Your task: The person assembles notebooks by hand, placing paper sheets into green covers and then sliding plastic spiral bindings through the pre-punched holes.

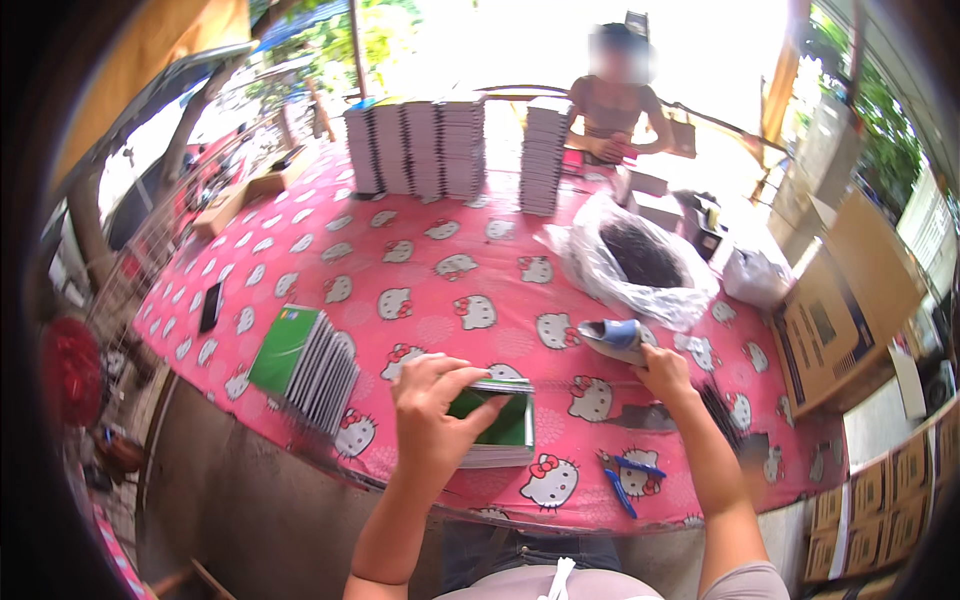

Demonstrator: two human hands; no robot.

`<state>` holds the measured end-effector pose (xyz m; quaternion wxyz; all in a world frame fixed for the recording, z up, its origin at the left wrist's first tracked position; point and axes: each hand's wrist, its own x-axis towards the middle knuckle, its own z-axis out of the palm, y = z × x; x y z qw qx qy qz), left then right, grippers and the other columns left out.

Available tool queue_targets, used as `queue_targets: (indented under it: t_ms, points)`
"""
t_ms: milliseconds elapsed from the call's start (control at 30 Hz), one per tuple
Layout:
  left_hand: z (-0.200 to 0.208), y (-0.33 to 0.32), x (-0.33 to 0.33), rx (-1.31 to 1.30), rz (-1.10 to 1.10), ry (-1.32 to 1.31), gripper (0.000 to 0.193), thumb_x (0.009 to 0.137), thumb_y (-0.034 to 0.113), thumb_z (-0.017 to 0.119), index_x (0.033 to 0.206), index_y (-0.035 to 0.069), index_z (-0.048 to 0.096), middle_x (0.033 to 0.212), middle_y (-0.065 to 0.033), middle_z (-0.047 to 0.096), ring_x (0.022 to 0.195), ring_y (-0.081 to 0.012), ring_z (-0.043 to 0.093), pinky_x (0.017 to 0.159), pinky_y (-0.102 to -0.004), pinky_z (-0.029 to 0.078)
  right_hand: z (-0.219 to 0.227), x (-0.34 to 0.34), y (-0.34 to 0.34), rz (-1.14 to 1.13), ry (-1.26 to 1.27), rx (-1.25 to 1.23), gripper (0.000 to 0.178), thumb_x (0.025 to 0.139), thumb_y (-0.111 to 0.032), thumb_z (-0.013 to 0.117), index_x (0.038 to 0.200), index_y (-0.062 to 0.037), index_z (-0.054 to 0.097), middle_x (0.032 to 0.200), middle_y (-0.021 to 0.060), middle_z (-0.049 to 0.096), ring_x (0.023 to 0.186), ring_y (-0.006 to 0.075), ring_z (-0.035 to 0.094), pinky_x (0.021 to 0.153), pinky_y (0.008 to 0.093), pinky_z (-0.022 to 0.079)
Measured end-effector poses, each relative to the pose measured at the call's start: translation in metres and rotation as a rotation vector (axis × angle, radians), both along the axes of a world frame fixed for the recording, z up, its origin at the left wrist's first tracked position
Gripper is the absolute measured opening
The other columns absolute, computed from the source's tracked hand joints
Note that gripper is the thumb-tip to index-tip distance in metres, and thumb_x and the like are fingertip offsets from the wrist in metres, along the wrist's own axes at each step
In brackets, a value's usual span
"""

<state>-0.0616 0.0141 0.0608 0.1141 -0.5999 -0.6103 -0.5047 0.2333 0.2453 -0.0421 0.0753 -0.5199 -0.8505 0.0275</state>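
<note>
My left hand is closed at the top left edge of a small pile of green-covered notebooks near the table's front edge. Its thumb lies over the green cover, with the fingers curled at the back. To the right, my right hand grips a grey and blue handheld tool, its wider end pointing left; its exact kind is unclear. Below that hand lie blue-handled pliers. Left of my left hand stands another leaning stack of green notebooks.
Tall stacks of notebooks stand at the back. A clear plastic bag holds black material. A phone lies at the left. An open cardboard box stands right. Across the table sits another person.
</note>
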Motion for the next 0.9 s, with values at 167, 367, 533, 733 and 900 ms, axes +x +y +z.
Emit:
queue_targets:
  t_ms: [167,367,533,733,900]
  points:
    - [0.000,0.002,0.002,-0.056,-0.003,-0.048,0.032,0.059,0.015,0.087,0.086,0.009,0.070,0.080,-0.0038,0.063,0.085,-0.0230,0.057,0.076,-0.0374,0.047,0.060,-0.048,-0.013,0.282,0.741,-0.033,0.031,0.068,-0.008,0.072,0.095,-0.0039,0.057,0.091,0.0142,0.068,0.084,0.0271,0.068,0.072,0.0371,0.052]
    - [0.003,0.002,0.000,-0.171,0.047,-0.110,0.044,0.063,0.027,0.086,0.099,0.009,0.067,0.082,-0.0028,0.064,0.085,-0.0223,0.057,0.081,-0.0379,0.044,0.116,-0.112,-0.031,0.625,0.465,-0.218,0.046,0.060,-0.006,0.076,0.105,-0.0043,0.065,0.091,0.0072,0.068,0.079,0.0217,0.066,0.073,0.0344,0.052]
    - [0.002,0.008,0.002,-0.208,0.018,-0.117,0.049,0.066,0.031,0.084,0.105,0.009,0.065,0.085,-0.0022,0.065,0.088,-0.0235,0.058,0.083,-0.0385,0.044,0.129,-0.109,-0.037,0.617,0.489,-0.416,0.045,0.063,-0.001,0.073,0.107,-0.0040,0.067,0.095,0.0064,0.069,0.084,0.0137,0.063,0.077,0.0327,0.052]
    - [0.002,0.004,-0.007,-0.110,0.005,-0.131,0.048,0.066,0.022,0.085,0.106,0.006,0.064,0.110,-0.0127,0.059,0.098,-0.0284,0.059,0.089,-0.0420,0.046,0.138,-0.123,-0.035,0.812,0.533,-0.374,0.051,0.063,-0.005,0.072,0.113,-0.0064,0.063,0.098,0.0100,0.069,0.085,0.0234,0.067,0.076,0.0342,0.052]
    - [-0.009,-0.011,-0.021,-0.126,-0.044,-0.502,0.034,0.076,0.006,0.078,0.107,0.005,0.064,0.119,-0.0109,0.055,0.103,-0.0184,0.060,0.085,-0.0328,0.052,0.130,-0.142,-0.031,0.923,0.587,-0.172,0.041,0.059,-0.009,0.078,0.098,-0.0075,0.065,0.083,0.0084,0.066,0.077,0.0237,0.064,0.073,0.0378,0.051]
